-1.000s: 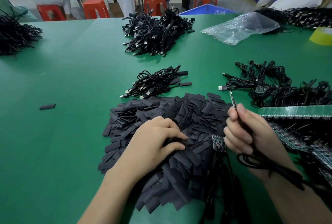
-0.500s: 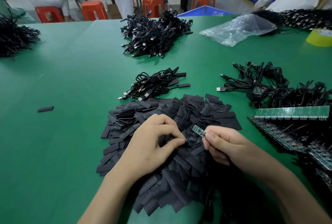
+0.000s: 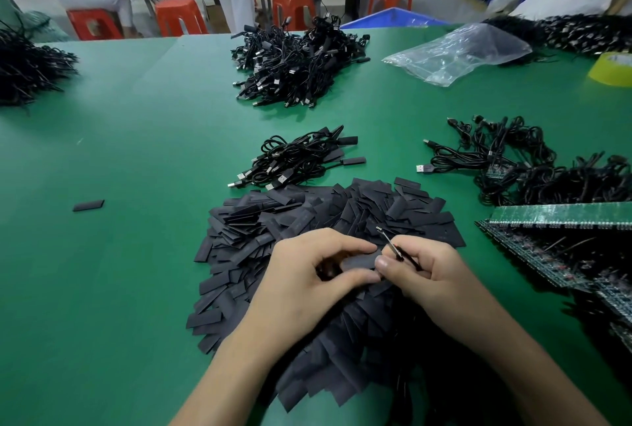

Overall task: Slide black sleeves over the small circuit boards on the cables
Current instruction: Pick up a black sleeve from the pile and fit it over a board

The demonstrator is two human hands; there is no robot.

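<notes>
Head view: the left hand (image 3: 307, 275) pinches one black sleeve (image 3: 359, 262) between thumb and forefinger, just above the pile of sleeves (image 3: 301, 220) on the green table (image 3: 136, 220). The sleeve lies flat, and its open end faces right, toward the other hand. The right hand (image 3: 431, 271) has its fingers curled and grips a small circuit board (image 3: 388, 241) near its base, where the thin black cable (image 3: 412, 263) leaves it. The board is seen edge-on and slants up and to the left, so its free tip stands above the sleeve's mouth and not yet inside it. Sleeve and board are close, and the two thumbs are nearly touching. To do this step well, I judge the left fingers should squeeze the sleeve's edges lightly so the flattened mouth gapes. The right hand should tip the board down until it lines up with the sleeve's long axis, then feed the tip in first. Holding the board close to the cable joint leaves its whole length free to enter. A crooked entry would likely snag a corner on the sleeve's lip. Whether the mouth is open at all cannot be told from here.
</notes>
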